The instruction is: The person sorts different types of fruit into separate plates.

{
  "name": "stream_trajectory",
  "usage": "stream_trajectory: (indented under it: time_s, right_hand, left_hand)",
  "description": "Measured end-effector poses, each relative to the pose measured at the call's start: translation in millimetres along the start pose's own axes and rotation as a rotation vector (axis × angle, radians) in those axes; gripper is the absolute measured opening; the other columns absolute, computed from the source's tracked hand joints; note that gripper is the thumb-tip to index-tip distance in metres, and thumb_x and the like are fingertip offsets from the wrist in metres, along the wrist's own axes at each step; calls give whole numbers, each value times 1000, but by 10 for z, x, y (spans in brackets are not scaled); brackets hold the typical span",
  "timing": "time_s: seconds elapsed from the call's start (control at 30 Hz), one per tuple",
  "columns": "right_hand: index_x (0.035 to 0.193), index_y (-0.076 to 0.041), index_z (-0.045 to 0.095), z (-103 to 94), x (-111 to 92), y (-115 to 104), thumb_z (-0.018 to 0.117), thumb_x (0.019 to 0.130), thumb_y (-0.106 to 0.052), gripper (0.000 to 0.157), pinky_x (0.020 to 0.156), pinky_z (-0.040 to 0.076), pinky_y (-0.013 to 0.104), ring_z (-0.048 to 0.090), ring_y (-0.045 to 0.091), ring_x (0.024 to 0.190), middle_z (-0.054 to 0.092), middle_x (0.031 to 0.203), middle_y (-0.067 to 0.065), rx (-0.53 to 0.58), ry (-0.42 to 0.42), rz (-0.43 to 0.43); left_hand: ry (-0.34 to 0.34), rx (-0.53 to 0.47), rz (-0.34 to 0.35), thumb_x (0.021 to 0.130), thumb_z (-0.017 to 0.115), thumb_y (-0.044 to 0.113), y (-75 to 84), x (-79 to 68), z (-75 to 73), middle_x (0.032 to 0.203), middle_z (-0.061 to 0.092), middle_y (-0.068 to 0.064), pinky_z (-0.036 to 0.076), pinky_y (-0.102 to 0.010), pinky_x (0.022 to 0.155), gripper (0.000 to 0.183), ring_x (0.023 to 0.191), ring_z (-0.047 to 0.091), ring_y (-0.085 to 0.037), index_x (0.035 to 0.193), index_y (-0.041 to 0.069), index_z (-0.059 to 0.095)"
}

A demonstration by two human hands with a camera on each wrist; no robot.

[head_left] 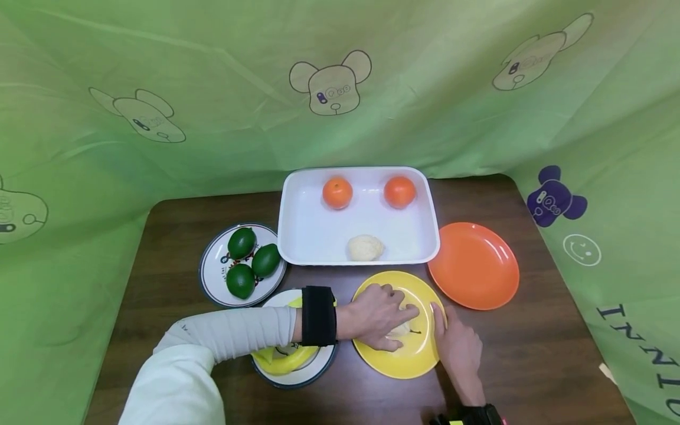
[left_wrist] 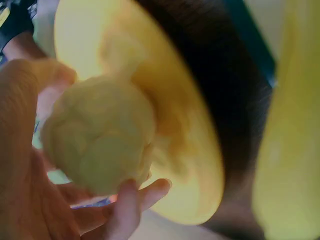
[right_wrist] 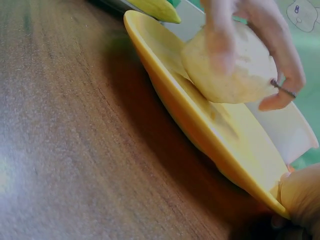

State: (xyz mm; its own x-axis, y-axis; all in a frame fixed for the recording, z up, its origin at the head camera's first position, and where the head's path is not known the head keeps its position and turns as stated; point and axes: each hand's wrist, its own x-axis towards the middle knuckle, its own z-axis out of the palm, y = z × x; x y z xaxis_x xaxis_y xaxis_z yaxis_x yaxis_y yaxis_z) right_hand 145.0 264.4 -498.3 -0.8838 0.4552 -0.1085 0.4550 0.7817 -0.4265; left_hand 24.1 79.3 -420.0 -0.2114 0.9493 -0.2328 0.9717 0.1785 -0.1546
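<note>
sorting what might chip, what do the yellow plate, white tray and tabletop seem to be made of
Yellow plate: smooth, seemingly satin, perhaps plastic or glazed ceramic; its even colour leaves that open.
White tray: probably moulded plastic, smooth with a light sheen; the rounded corners suggest it.
Tabletop: wood or wood-look laminate, slight sheen; streaked brown grain shows.

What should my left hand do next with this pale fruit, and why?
Probably let the pale fruit settle, then release it: the left hand holds it within the rim of the yellow plate, which the right hand grips.
</note>
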Motion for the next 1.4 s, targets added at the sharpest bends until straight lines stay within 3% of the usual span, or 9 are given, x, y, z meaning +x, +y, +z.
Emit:
stream_trajectory:
  time_s: [0.17, 0.27, 0.43, 0.53, 0.7, 0.8, 1.07, 1.2, 1.4]
  right_hand:
    - [100, -3, 58, -8, 11, -18, 41, 108, -50, 51, 47, 31, 29, 40, 17, 44, 45, 57, 3, -3, 20, -3]
    - [98, -3, 58, -9, 12, -27, 43, 108, -49, 50, 48, 31, 29, 40, 16, 45, 45, 57, 3, 4, 25, -6]
    - [95, -4, 58, 2, -3, -24, 45, 108, -48, 48, 47, 31, 28, 39, 15, 44, 45, 56, 2, 14, 40, -12]
    - [95, -5, 57, 12, -2, -19, 44, 108, -50, 48, 48, 31, 28, 39, 16, 44, 45, 57, 2, 17, 42, 0]
    - [93, -5, 56, 32, -3, -28, 43, 107, -51, 50, 49, 32, 29, 39, 16, 44, 45, 57, 3, 9, 41, 11]
    - [94, -5, 56, 23, -5, -36, 42, 107, -51, 50, 48, 33, 29, 40, 16, 44, 46, 57, 3, 2, 44, 11]
    - [97, -4, 57, 15, -21, -47, 42, 108, -51, 50, 49, 33, 30, 41, 16, 45, 47, 58, 3, 10, 17, 30]
    - [98, -4, 57, 18, -9, -45, 42, 108, -51, 50, 49, 33, 30, 41, 17, 45, 47, 58, 4, 10, 19, 33]
    - [98, -4, 58, -7, 12, -53, 39, 108, -53, 54, 49, 32, 30, 41, 17, 46, 46, 58, 4, -12, 1, 59]
  left_hand:
    - [93, -113, -72, 91, 30, 83, -269, -14, -244, 116, 63, 1, 43, -27, 55, 75, 90, 59, -17, 142, 30, 47]
    - [134, -188, -179, 93, 36, 79, -532, -6, -307, 123, 60, -3, 49, -32, 58, 75, 98, 58, -20, 145, 25, 48]
    - [50, -400, -416, 97, 45, 69, -954, 58, -157, 152, 42, -15, 56, -48, 84, 75, 125, 50, -32, 156, 23, 37]
    - [-25, -552, -488, 97, 46, 68, -1103, 105, -15, 158, 34, -15, 55, -51, 90, 78, 128, 47, -35, 160, 26, 27]
    - [-92, -743, -488, 98, 46, 68, -1191, 148, 129, 148, 38, -12, 53, -48, 90, 72, 120, 47, -32, 158, 34, 27]
    - [-105, -805, -463, 97, 53, 65, -1253, 196, 167, 138, 41, -11, 50, -44, 89, 68, 115, 44, -30, 155, 37, 32]
    - [-131, -777, -387, 93, 66, 45, -1343, 317, 220, 117, 46, -7, 42, -33, 80, 45, 100, 48, -26, 130, 22, 58]
    - [-51, -750, -399, 92, 65, 42, -1365, 340, 202, 99, 55, -2, 42, -30, 70, 32, 87, 54, -21, 111, 18, 60]
    - [165, -754, -428, 89, 65, 48, -1396, 359, 59, 69, 51, 4, 37, -26, 56, 31, 64, 53, -15, 83, 19, 55]
